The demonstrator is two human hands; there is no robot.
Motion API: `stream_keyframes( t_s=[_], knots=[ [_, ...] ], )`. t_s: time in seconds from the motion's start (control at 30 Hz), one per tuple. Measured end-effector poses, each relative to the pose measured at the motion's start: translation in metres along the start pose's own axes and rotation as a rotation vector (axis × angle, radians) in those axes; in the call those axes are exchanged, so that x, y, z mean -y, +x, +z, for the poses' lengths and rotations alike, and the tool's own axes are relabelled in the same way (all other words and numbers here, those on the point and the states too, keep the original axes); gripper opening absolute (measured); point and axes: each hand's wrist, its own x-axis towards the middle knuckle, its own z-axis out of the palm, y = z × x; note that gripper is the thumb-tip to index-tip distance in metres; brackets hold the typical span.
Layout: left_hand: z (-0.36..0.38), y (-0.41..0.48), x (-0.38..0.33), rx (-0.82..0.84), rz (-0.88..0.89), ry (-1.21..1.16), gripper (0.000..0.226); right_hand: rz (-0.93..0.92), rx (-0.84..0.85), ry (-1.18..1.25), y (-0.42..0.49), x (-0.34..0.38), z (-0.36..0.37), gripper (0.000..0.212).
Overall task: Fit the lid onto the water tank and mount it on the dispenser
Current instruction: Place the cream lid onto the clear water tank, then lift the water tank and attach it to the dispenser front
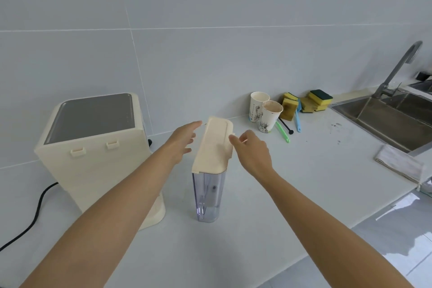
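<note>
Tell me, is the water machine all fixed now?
Not yet. The lid already sits on top of the clear tank. The left hand and right hand are open at the lid's sides. The tank stands on the counter beside the dispenser, so mounting it is left.

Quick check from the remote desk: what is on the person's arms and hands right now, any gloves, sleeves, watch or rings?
Nothing is worn that shows. The left hand and right hand are bare, with no gloves, and no rings that I can make out. Both forearms are uncovered right down to the bottom edge of the picture, with no sleeves, watch or bands.
</note>
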Motion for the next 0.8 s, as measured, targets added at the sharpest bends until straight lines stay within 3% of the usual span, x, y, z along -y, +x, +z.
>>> stream_keyframes(
  t_s=[0.13,0.27,0.4,0.67,0.8],
  knots=[
    [0.01,-0.037,0.004,-0.097,0.237,0.281,0.064,-0.102,0.0,-0.06,0.026,0.011,-0.002,0.045],
    [0.028,-0.064,0.02,-0.214,0.442,0.677,0.08,-0.201,0.147,-0.195,0.056,0.018,0.008,0.054],
    [0.044,-0.072,0.038,-0.239,0.439,1.038,0.092,-0.317,0.305,-0.312,0.069,0.025,0.02,0.055],
    [0.057,-0.071,0.052,-0.264,0.477,1.214,0.084,-0.312,0.374,-0.52,0.078,0.03,0.025,0.049],
    [0.052,-0.065,0.055,-0.32,0.487,1.331,0.064,-0.298,0.358,-0.577,0.079,0.03,0.021,0.048]
  ],
)
